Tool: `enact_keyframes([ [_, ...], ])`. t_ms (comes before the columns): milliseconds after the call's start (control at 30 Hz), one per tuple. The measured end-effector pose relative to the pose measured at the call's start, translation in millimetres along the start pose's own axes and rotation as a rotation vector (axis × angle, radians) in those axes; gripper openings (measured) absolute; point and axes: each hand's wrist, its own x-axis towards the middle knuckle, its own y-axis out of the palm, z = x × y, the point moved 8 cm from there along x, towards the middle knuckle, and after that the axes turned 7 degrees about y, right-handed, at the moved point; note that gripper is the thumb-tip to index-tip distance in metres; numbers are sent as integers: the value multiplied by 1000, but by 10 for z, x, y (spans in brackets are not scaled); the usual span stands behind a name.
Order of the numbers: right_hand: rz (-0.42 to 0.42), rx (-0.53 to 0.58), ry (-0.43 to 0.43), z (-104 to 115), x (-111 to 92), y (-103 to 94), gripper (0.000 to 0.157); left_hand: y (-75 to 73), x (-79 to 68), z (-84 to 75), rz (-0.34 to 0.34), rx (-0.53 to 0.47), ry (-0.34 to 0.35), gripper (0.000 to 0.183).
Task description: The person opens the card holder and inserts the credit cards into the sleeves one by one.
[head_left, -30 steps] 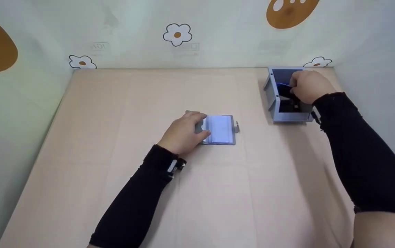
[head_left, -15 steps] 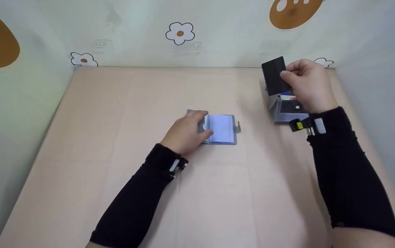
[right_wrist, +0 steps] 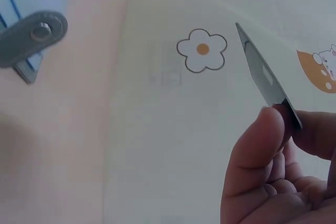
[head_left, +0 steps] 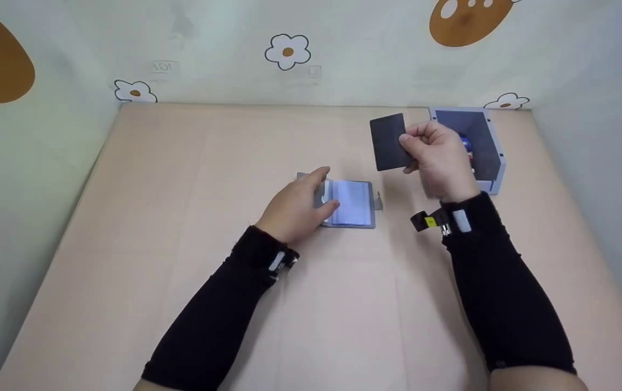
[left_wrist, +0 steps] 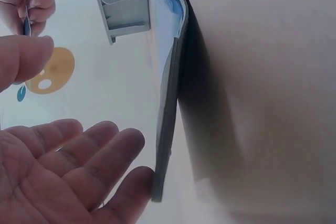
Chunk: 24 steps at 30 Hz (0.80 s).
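Observation:
An open grey card holder [head_left: 352, 203] with clear plastic sleeves lies on the table, its snap tab [head_left: 379, 201] pointing right. My left hand [head_left: 294, 209] is over its left side; in the left wrist view the fingers are fairly straight and one fingertip touches the edge of the raised cover [left_wrist: 167, 119]. To the upper right, my right hand [head_left: 438, 155] pinches a thin black card [head_left: 389, 142] between thumb and fingers, above the table. The right wrist view shows that card [right_wrist: 262, 72] nearly edge-on.
Behind my right hand, a grey-blue bin [head_left: 493, 146] stands at the back right corner, with a few coloured items partly visible inside. Patterned white walls [head_left: 208, 54] bound the beige table [head_left: 191, 179] at the back and sides.
My right hand has come up out of the bin with the black card and moved left toward the card holder. The left hand has barely moved.

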Motion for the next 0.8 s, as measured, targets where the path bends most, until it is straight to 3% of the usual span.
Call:
enact_keyframes([
  [300,58,129,44,-287,4,212,3,-3,9,-20,-46,-39,26,71],
  [533,111,117,54,-394,6,405,9,-8,28,-40,-85,-83,56,64],
  [800,101,103,101,-484,-4,477,12,-2,19,-25,-125,-148,75,63],
])
